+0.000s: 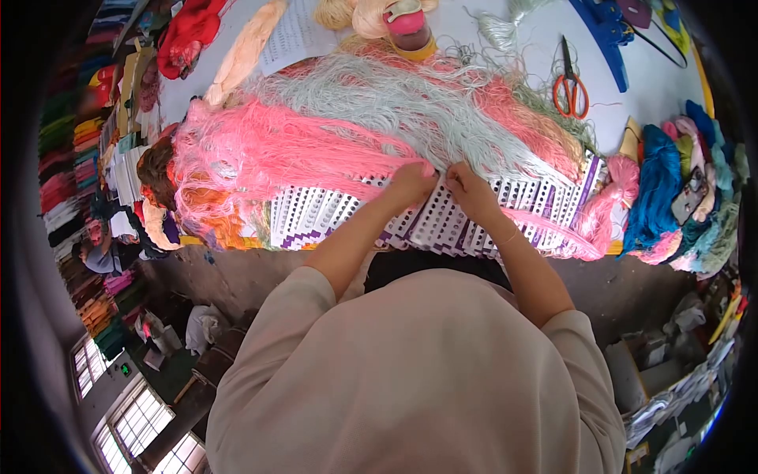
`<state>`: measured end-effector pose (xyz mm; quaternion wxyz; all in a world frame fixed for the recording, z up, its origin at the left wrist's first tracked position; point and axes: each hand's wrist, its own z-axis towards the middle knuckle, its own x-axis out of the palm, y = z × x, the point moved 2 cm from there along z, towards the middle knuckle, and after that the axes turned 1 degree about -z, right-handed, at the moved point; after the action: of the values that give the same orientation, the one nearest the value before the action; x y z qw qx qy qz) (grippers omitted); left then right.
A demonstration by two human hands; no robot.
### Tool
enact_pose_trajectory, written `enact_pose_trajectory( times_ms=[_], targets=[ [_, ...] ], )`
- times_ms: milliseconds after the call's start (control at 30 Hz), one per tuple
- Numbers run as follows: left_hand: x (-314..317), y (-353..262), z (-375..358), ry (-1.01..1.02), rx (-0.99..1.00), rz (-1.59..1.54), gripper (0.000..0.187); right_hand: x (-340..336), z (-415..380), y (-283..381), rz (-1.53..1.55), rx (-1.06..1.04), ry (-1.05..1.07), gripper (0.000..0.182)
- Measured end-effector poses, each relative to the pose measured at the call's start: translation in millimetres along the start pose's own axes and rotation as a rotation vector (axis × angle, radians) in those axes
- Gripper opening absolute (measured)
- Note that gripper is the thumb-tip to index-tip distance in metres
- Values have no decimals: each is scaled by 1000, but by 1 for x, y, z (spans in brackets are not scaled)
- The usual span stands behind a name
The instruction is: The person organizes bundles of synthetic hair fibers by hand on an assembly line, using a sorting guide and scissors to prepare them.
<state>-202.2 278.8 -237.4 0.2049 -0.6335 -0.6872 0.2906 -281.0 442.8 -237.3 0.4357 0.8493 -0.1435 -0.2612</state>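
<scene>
My left hand point(410, 186) is closed on the gathered end of a pink thread bundle point(300, 146), which fans out to the left over the table. Just right of it, my right hand point(471, 193) has its fingers pinched together above the cards; whatever it may hold is too small to make out. Beneath both hands lies a long row of overlapping white cards point(442, 221) with punched holes and purple edges. Pale blue-grey thread point(379, 99) spreads behind the hands, with coral thread point(505, 107) beside it to the right.
Orange-handled scissors point(570, 95) lie at the back right. A pink-topped container point(409, 31) stands at the back middle, near a printed sheet point(296, 35). Blue skeins point(663, 186) hang over the right edge. Shelves of coloured yarn point(83, 150) line the left.
</scene>
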Motion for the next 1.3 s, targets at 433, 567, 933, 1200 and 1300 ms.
enact_pose_trajectory(
  times_ms=[433, 567, 933, 1200, 1300],
  targets=[
    [-26, 17, -3, -69, -50, -248, 17, 4, 0, -5, -17, 49, -2, 20],
    [-15, 28, 8, -99, 148, -107, 18, 7, 1, -6, -3, 64, 12, 23],
    [14, 9, -9, 218, -61, 27, 10, -5, -1, 7, 87, 50, 87, 35],
    [-42, -11, -25, 95, -44, 138, 17, -2, -12, 16, -221, -136, -27, 46],
    [-51, -4, -28, 50, 70, 262, 18, 1, -8, 12, -246, -56, 21, 45]
  ],
)
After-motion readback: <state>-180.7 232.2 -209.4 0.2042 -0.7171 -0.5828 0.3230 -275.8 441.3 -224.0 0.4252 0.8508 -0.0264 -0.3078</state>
